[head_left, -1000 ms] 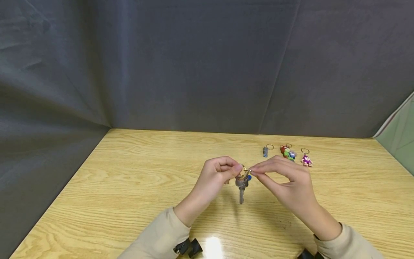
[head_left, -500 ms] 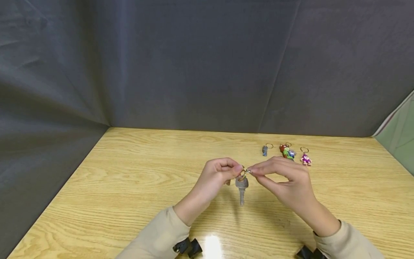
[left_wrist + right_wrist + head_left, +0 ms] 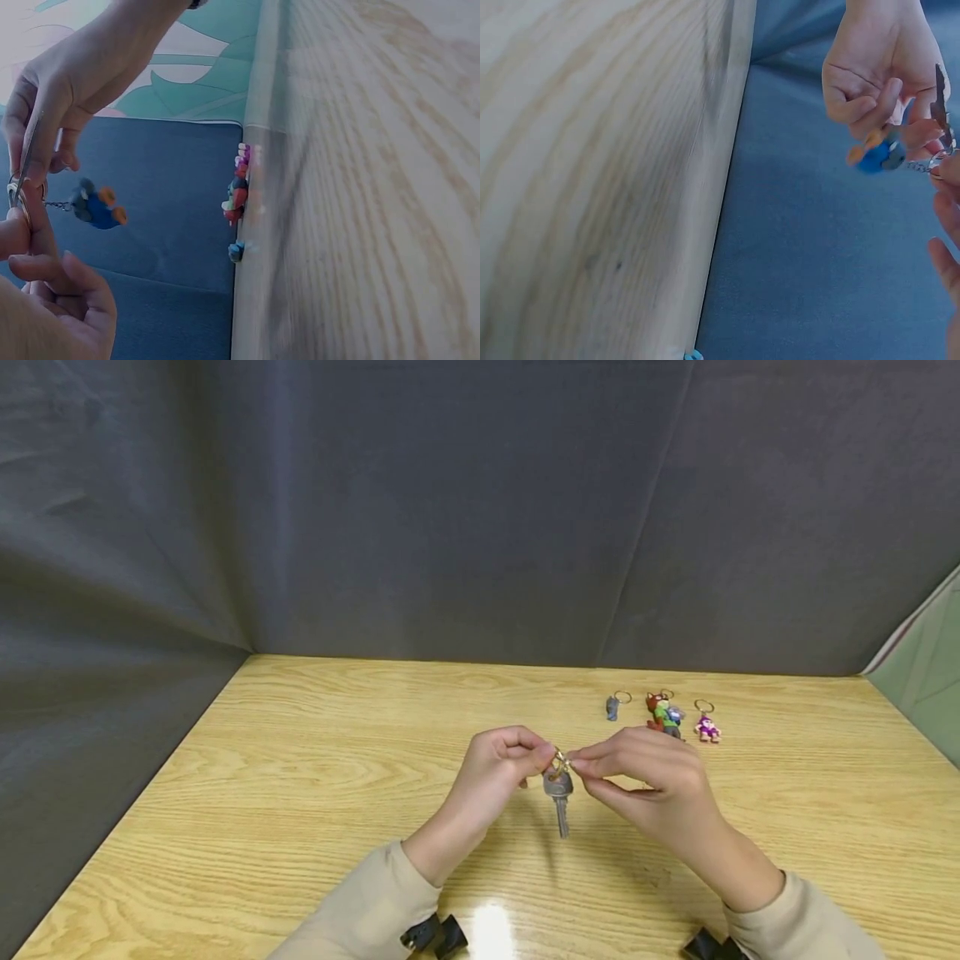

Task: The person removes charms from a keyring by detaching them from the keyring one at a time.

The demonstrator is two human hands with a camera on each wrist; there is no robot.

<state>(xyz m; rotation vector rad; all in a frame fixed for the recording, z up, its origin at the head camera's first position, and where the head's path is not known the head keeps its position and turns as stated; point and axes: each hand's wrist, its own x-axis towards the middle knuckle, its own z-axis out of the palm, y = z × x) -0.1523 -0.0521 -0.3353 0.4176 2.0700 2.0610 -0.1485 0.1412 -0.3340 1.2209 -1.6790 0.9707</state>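
Observation:
Held above the table, a gold-coloured key ring (image 3: 559, 762) lies between both hands. My left hand (image 3: 495, 781) pinches its left side with thumb and forefinger. The thumb and fingertips of my right hand (image 3: 660, 781) pinch it from the right, though exactly which part is too small to tell. A metal key (image 3: 558, 787) hangs from the ring, blade downward. In the left wrist view a small blue figure with orange feet (image 3: 97, 208) dangles from a short chain at the ring. The right wrist view also has this blue figure (image 3: 877, 155), while the head view hides it.
Toward the back right of the wooden table (image 3: 337, 735) lie a small grey keychain figure (image 3: 612, 708), a red-and-green fox-like figure (image 3: 660, 714) and a purple figure (image 3: 707, 728). Dark cloth (image 3: 450, 527) rises behind the table and along its left side.
My right hand has shifted slightly left, bringing its fingertips closer to the left hand. The key has tilted a little, and the blue spot beside it has gone out of sight.

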